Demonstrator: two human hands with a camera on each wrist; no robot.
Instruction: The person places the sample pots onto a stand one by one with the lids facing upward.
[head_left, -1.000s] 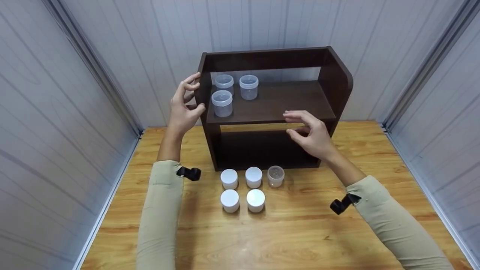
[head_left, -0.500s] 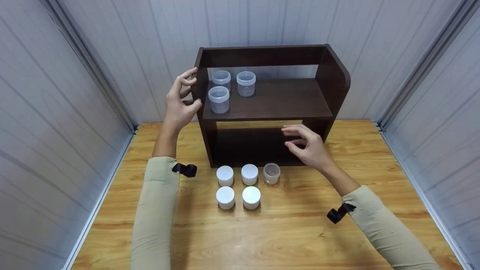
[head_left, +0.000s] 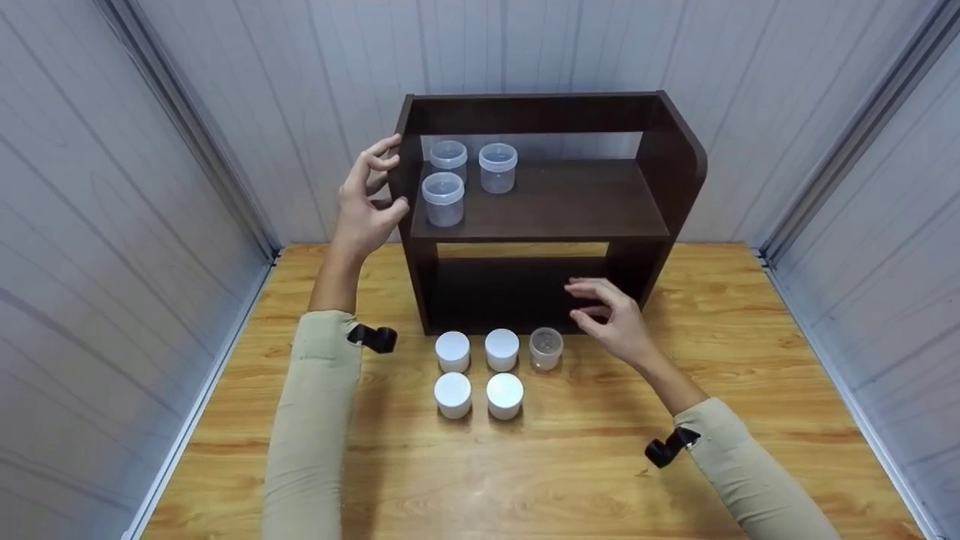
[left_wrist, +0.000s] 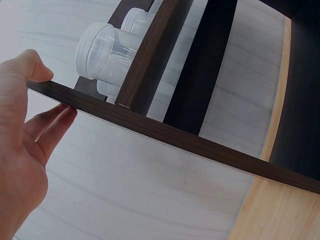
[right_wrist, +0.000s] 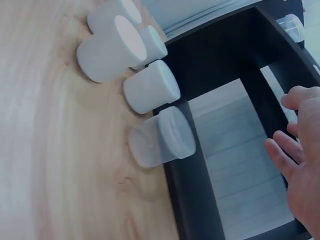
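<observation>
Right hand [head_left: 611,319], fingers relaxed and holding nothing, is hovering just right of the clear jar [head_left: 545,349] on the near table [head_left: 600,465]. Left hand [head_left: 367,202] is gripping the shelf [head_left: 551,202] by its left panel. Risk: a careless reach is likely toppling adjacent white jars [head_left: 480,373]. No readable labels are showing.

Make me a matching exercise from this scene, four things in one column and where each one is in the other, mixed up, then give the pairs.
Things
1. left hand
2. right hand
3. three clear jars
4. four white jars

Places
A. standing on the upper shelf, left end
B. in a square on the table in front of the shelf unit
C. holding the left side panel of the shelf unit
D. empty, just right of the lone clear jar on the table

Pairs: 1-C, 2-D, 3-A, 4-B
</observation>
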